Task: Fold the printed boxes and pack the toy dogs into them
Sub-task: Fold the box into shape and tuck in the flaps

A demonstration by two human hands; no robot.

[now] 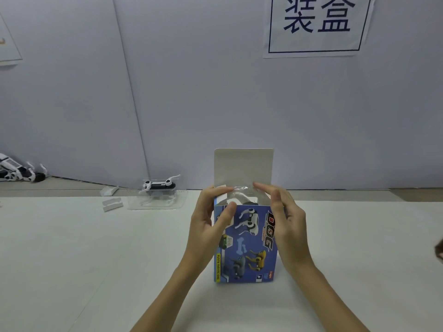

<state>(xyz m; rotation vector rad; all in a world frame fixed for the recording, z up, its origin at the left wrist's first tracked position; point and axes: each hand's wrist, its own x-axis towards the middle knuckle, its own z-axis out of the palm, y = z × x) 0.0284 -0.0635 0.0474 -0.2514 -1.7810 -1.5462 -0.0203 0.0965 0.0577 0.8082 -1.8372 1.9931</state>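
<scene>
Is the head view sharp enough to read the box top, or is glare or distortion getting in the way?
Head view: even, soft light, faint shadows on the white table. The blue printed cardboard box is readable; the clear plastic at its open top glints, blurring what is inside. Wide-angle bending tilts the wall seams; the left hand and right hand are sharp.

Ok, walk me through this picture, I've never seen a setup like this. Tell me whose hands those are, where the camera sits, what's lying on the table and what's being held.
There is no machine here: a person works with bare hands, and the one camera sits on their head, looking forward and down. The left hand and right hand hold a blue printed box upright on the white table. Its top flap stands open, and a toy dog in clear plastic seems to sit inside. Further back on the left lies another toy dog in a clear tray, with small white pieces beside it. More toy dogs lie at the far left. A paper sign hangs on the wall.
</scene>
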